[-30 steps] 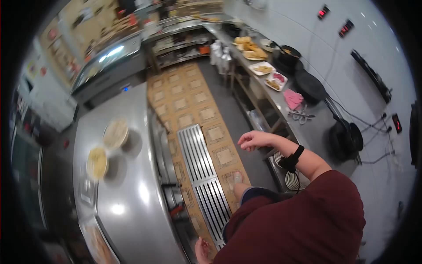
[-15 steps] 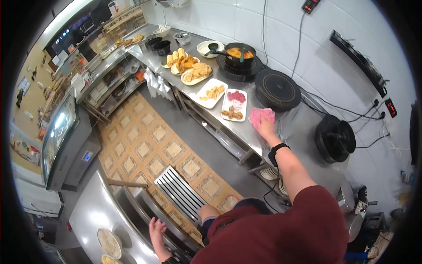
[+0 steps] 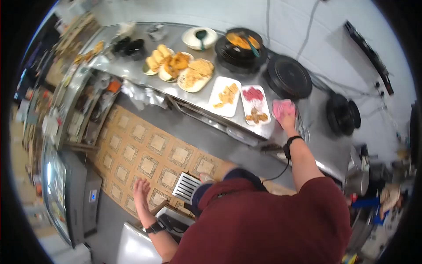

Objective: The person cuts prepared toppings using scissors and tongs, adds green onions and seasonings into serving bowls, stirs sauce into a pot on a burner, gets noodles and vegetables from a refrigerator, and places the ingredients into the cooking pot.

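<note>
My right hand is closed on a pink cloth that lies on the steel counter near its front edge. Just left of the cloth is a white tray with red and brown food. Beside that tray stands a white plate with yellowish pieces. My left hand hangs over the tiled floor with its fingers apart and nothing in it. Scissors seem to lie right of the cloth, partly blurred.
Behind the cloth sits a round black hotplate. A black pan with orange food stands further left, near a white bowl. Plates of fried food line the counter. Cables run along the wall.
My right hand has moved from above the floor to the counter and taken hold of the pink cloth. The view has turned toward the counter, and my left hand has come up into view.
</note>
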Demonstrator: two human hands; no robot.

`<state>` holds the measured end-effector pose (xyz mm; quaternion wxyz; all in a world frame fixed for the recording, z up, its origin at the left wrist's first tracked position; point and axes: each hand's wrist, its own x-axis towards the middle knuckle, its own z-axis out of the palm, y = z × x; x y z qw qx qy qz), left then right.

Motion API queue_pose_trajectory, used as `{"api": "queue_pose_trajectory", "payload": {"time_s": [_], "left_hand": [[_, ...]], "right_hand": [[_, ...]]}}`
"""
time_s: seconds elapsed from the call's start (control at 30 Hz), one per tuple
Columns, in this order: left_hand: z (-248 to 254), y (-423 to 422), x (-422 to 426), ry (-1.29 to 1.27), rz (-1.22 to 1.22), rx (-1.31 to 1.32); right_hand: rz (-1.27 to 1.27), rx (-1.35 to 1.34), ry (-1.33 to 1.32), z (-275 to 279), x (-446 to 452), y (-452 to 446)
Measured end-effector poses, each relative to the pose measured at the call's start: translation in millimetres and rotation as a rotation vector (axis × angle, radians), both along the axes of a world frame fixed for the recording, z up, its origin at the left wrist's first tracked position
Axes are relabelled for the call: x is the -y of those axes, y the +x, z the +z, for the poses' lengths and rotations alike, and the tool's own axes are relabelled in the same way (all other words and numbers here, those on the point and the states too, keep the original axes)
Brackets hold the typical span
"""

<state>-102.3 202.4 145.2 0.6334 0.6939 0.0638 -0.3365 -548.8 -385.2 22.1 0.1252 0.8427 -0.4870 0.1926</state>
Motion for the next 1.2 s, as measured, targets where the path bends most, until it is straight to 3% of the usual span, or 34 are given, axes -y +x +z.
{"api": "queue_pose_trajectory", "payload": {"time_s": [0.07,0.17,0.2,0.27,0.37,0.4,0.57,0.7,0.77,1.03,1.07,1.2], "left_hand": [[-4,54,26,0.045,-0.098,0.021],[-3,111,78,0.119,-0.198,0.019],[-8,128,94,0.117,-0.226,0.012],[-5,145,133,0.127,-0.292,0.028],[-5,172,193,0.058,-0.333,0.041],[0,172,211,0.037,-0.346,0.02],[5,195,288,0.016,-0.54,-0.017],[12,217,324,0.073,-0.503,-0.005],[12,229,338,0.02,-0.521,-0.061],[-34,294,406,0.108,-0.72,-0.175],[-36,301,414,0.123,-0.769,-0.168],[-42,319,440,0.137,-0.84,-0.17]], "right_hand": [[-0.21,-0.193,0.633,18,-4,5],[-0.059,-0.044,0.316,88,-11,38],[-0.034,-0.002,0.349,111,-2,52],[0.062,0.492,0.459,139,28,89],[0.15,0.479,0.535,193,67,157],[0.185,0.358,0.449,200,76,176],[0.447,-0.081,0.176,198,136,244],[0.548,-0.178,0.026,191,160,277],[0.546,-0.176,0.012,182,170,282],[0.324,0.031,0.311,266,164,290],[0.352,0.109,0.279,267,167,289],[0.038,0.47,0.431,269,169,288]]}}
